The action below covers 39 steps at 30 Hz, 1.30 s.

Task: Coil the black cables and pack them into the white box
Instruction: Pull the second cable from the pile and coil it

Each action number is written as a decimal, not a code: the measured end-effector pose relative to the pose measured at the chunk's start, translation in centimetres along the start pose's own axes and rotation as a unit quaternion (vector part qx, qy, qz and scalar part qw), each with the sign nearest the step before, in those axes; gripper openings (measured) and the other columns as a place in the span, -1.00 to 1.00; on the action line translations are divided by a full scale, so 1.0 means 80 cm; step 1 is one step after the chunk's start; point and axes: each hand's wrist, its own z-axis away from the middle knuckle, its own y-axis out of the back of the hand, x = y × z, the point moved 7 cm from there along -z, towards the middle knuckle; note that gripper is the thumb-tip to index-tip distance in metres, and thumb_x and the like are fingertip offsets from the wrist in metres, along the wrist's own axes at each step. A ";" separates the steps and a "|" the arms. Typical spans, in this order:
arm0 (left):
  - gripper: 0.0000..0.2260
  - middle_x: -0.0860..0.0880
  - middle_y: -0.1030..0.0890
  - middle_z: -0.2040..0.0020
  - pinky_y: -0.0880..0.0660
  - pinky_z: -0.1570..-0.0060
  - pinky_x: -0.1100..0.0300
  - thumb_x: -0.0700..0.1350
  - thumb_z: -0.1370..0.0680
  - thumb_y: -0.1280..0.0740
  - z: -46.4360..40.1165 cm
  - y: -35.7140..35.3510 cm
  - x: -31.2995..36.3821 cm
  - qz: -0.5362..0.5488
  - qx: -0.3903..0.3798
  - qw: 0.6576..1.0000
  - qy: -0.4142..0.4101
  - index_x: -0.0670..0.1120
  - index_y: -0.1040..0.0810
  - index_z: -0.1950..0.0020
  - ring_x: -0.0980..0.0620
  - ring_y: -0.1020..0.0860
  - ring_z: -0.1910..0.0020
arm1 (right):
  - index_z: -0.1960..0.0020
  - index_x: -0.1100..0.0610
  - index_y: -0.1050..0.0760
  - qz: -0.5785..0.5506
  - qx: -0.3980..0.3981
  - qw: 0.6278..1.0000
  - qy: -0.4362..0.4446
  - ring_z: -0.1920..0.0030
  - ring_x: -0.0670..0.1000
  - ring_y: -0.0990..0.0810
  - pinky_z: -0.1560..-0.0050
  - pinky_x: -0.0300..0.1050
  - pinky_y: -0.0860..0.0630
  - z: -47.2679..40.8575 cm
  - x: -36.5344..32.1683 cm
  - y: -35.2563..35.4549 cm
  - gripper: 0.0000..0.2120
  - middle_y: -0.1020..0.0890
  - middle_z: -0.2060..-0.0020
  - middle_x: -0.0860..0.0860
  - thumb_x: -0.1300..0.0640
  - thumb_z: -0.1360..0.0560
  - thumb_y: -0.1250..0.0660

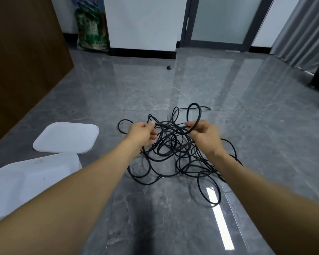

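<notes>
Evidently untangling: black cables (170,150) are pinched by left hand (141,132) and right hand (203,134); a free end, perhaps hidden, must be found before coiling.

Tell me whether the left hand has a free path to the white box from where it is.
Probably yes. The left hand pinches the black cables, but the white box sits open beside that forearm with only bare floor between; its lid lies apart.

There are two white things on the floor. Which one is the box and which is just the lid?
The nearer, deeper one at the lower left is the white box. The flat white lid lies on the floor just beyond it.
</notes>
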 end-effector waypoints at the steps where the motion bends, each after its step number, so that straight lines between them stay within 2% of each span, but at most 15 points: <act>1: -0.83 -0.09 -0.55 0.15 -0.51 0.30 0.27 -0.07 -0.62 -0.23 0.002 -0.007 0.002 -0.031 -0.007 0.999 -0.011 -0.13 -0.42 0.12 0.10 -0.49 0.30 | 0.07 0.09 -0.60 -0.013 -0.018 1.000 -0.001 0.07 -0.03 -0.55 0.07 -0.30 -0.48 0.002 -0.001 -0.005 -0.75 -0.61 0.00 0.05 0.38 -0.44 -0.26; 3: -0.90 -0.04 -0.52 0.11 -0.46 0.23 0.24 -0.09 -0.60 -0.26 0.008 -0.017 0.006 -0.110 -0.017 0.993 -0.052 -0.10 -0.39 0.02 0.11 -0.46 0.25 | 0.02 0.13 -0.61 -0.042 -0.052 0.998 -0.011 -0.04 -0.05 -0.56 -0.10 -0.25 -0.45 0.006 -0.003 -0.012 -0.78 -0.63 -0.02 0.02 0.28 -0.37 -0.29; 5: -0.84 0.04 -0.47 0.08 -0.41 0.09 0.20 -0.12 -0.57 -0.31 0.017 -0.029 0.008 -0.173 -0.047 0.980 -0.085 -0.03 -0.38 -0.11 0.11 -0.47 0.14 | 0.04 0.11 -0.62 -0.073 -0.070 0.995 -0.022 -0.01 -0.05 -0.57 -0.11 -0.22 -0.45 0.007 -0.003 -0.015 -0.67 -0.65 0.08 -0.01 0.19 -0.23 -0.25; 8: -0.87 0.01 -0.55 0.00 -0.40 -0.05 0.23 0.00 -0.56 -0.31 0.025 -0.044 0.012 -0.210 -0.099 0.965 -0.123 -0.01 -0.52 -0.04 0.08 -0.50 -0.03 | 0.11 0.10 -0.63 -0.111 -0.093 0.989 -0.025 -0.01 -0.02 -0.57 -0.17 -0.11 -0.45 0.006 -0.001 -0.017 -0.72 -0.65 0.14 -0.02 0.21 -0.23 -0.26; 10: -0.85 0.08 -0.57 0.20 -0.40 0.11 0.36 0.03 -0.55 -0.32 0.032 -0.051 0.015 -0.225 -0.130 0.955 -0.145 -0.03 -0.56 0.08 0.20 -0.51 0.17 | 0.09 0.13 -0.63 -0.124 -0.104 0.986 -0.031 0.01 -0.02 -0.56 -0.20 -0.07 -0.44 0.006 -0.001 -0.020 -0.80 -0.65 0.16 -0.02 0.15 -0.34 -0.29; 12: -0.83 0.13 -0.46 0.38 -0.33 0.29 0.35 -0.02 -0.56 -0.31 0.033 -0.052 0.019 -0.253 -0.121 0.944 -0.172 -0.06 -0.56 0.17 0.24 -0.39 0.38 | 0.09 0.13 -0.63 -0.118 -0.096 0.987 -0.046 0.05 -0.01 -0.56 -0.21 -0.06 -0.43 0.004 0.001 -0.020 -0.75 -0.64 0.19 0.02 0.01 -0.53 -0.24; 13: -0.80 0.13 -0.43 0.40 -0.31 0.31 0.32 -0.03 -0.58 -0.29 0.032 -0.049 0.021 -0.260 -0.107 0.942 -0.181 -0.06 -0.56 0.20 0.22 -0.37 0.39 | 0.10 0.14 -0.63 -0.113 -0.078 0.989 -0.056 0.08 0.00 -0.57 -0.18 -0.06 -0.44 0.002 0.002 -0.018 -0.65 -0.64 0.21 0.04 -0.03 -0.59 -0.15; 15: -0.75 0.11 -0.48 0.34 -0.37 0.22 0.27 -0.01 -0.60 -0.24 0.026 -0.038 0.025 -0.243 -0.073 0.950 -0.182 -0.03 -0.54 0.24 0.16 -0.43 0.29 | 0.12 0.18 -0.61 -0.094 -0.015 0.992 -0.079 0.16 -0.02 -0.55 -0.02 -0.14 -0.48 -0.003 0.005 -0.009 -0.54 -0.62 0.23 0.04 -0.05 -0.63 -0.05; 17: -0.73 0.07 -0.56 0.21 -0.44 0.06 0.15 0.01 -0.61 -0.20 0.015 -0.021 0.024 -0.189 -0.035 0.967 -0.168 0.01 -0.51 0.26 0.07 -0.51 0.12 | 0.20 0.18 -0.55 -0.095 0.061 0.985 -0.128 0.27 -0.07 -0.49 0.24 -0.22 -0.41 -0.005 0.019 0.009 -0.58 -0.58 0.25 0.01 -0.04 -0.62 -0.09; 20: -0.70 0.04 -0.56 0.18 -0.43 0.12 0.18 -0.02 -0.64 -0.14 0.007 0.001 0.019 -0.103 0.005 0.985 -0.137 -0.01 -0.47 0.26 0.06 -0.49 0.11 | 0.29 0.17 -0.46 -0.163 0.119 0.958 -0.201 0.45 -0.06 -0.38 0.50 -0.26 -0.31 0.000 0.046 0.029 -0.65 -0.51 0.38 0.02 0.00 -0.59 -0.21; 22: -0.70 -0.01 -0.59 0.12 -0.40 0.05 0.18 -0.01 -0.65 -0.13 0.002 0.011 0.016 -0.098 0.024 0.986 -0.134 0.00 -0.47 0.26 0.05 -0.52 0.07 | 0.29 0.18 -0.44 -0.160 0.137 0.952 -0.223 0.51 -0.06 -0.32 0.60 -0.30 -0.26 0.003 0.056 0.040 -0.67 -0.46 0.44 0.02 0.02 -0.58 -0.23; 25: -0.71 -0.02 -0.59 0.15 -0.43 0.13 0.21 -0.02 -0.65 -0.12 -0.001 0.023 0.015 -0.033 0.030 0.993 -0.112 -0.03 -0.46 0.23 0.08 -0.54 0.14 | 0.28 0.20 -0.44 -0.138 0.172 0.949 -0.226 0.55 -0.08 -0.33 0.66 -0.35 -0.25 0.004 0.063 0.054 -0.66 -0.45 0.46 0.03 0.02 -0.59 -0.21; 29: -0.71 0.00 -0.54 0.21 -0.46 0.27 0.26 0.00 -0.65 -0.11 0.007 0.018 0.016 0.021 -0.015 0.997 -0.070 -0.06 -0.48 0.19 0.11 -0.51 0.27 | 0.28 0.19 -0.41 -0.172 0.206 0.934 -0.235 0.49 -0.06 -0.37 0.64 -0.34 -0.29 0.002 0.071 0.062 -0.65 -0.46 0.45 0.04 0.03 -0.61 -0.18; 35: -0.67 0.01 -0.56 0.26 -0.40 0.27 0.29 -0.02 -0.65 -0.12 0.023 -0.011 0.018 -0.049 -0.107 0.990 -0.083 -0.09 -0.54 0.22 0.12 -0.46 0.32 | 0.25 0.22 -0.40 -0.209 0.237 0.914 -0.253 0.49 -0.05 -0.42 0.64 -0.37 -0.37 0.008 0.069 0.055 -0.69 -0.53 0.42 0.06 0.06 -0.60 -0.20; 39: -0.68 0.07 -0.56 0.33 -0.36 0.35 0.37 -0.04 -0.63 -0.18 0.026 -0.025 0.017 -0.076 -0.150 0.981 -0.092 -0.08 -0.57 0.26 0.19 -0.38 0.42 | 0.10 0.25 -0.43 -0.255 0.239 0.902 -0.252 0.49 -0.05 -0.47 0.49 -0.29 -0.47 0.004 0.067 0.047 -0.76 -0.54 0.42 0.07 0.07 -0.59 -0.22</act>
